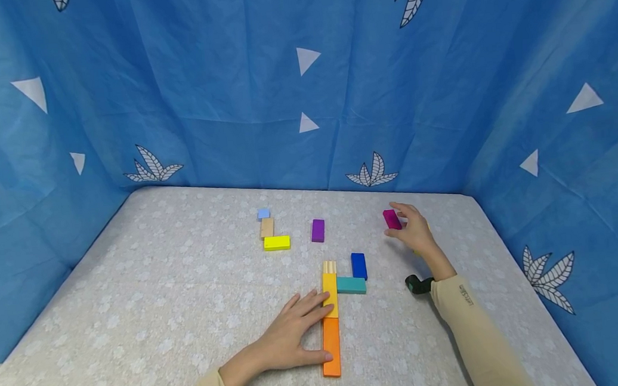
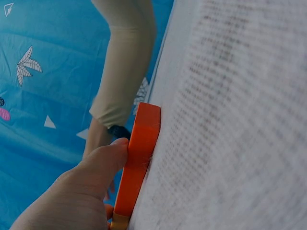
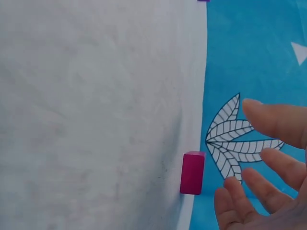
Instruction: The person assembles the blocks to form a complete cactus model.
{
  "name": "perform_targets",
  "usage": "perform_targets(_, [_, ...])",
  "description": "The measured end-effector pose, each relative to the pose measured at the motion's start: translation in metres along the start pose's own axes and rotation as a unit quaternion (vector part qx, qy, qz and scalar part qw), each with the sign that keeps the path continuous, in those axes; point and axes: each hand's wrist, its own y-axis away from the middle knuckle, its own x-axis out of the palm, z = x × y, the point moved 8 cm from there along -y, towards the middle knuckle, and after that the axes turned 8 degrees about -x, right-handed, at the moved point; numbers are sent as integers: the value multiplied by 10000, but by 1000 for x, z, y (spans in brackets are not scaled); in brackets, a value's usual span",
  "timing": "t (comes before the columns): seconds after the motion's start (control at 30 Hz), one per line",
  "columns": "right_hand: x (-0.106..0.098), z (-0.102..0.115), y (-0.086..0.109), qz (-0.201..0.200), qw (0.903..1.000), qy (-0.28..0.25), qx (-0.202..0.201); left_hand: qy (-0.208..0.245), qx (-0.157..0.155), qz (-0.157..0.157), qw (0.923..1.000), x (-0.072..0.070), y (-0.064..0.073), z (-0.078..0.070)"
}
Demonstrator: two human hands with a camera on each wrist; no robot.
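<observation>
My left hand (image 1: 289,338) rests against the left side of a row of blocks, fingers extended. Its thumb touches an orange block (image 1: 332,350), and its fingertips lie on an amber block (image 1: 329,282). In the left wrist view, the thumb presses the side of the orange block (image 2: 139,153). A pale striped piece (image 1: 329,267) joins the row's far end; a teal block (image 1: 351,285) sits at its right. My right hand (image 1: 415,233), thumb and fingers spread, hovers by a magenta block (image 1: 391,219). The right wrist view shows a gap between the fingers and the magenta block (image 3: 193,175).
A dark blue block (image 1: 359,266) lies behind the teal one. Farther back are a purple block (image 1: 318,230), a bright yellow block (image 1: 277,243), a tan block (image 1: 267,227) and a light blue one (image 1: 264,213). Something yellow is mostly hidden behind my right hand. Blue curtains (image 1: 258,89) border the table.
</observation>
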Motion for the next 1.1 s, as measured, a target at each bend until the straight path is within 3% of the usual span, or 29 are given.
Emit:
perform_targets(0.27, [3,-15,-15,150,9981,238,543,-15,26,-36,10000,-1,0,-1])
perform_targets(0.57, [11,-30,-18,484,9923,381,1073,-54,52,-42,10000,0,0,0])
perform_targets(1.1, [16,-34,-15,822,9881,270,1274,32,-27,49,10000,-1,0,0])
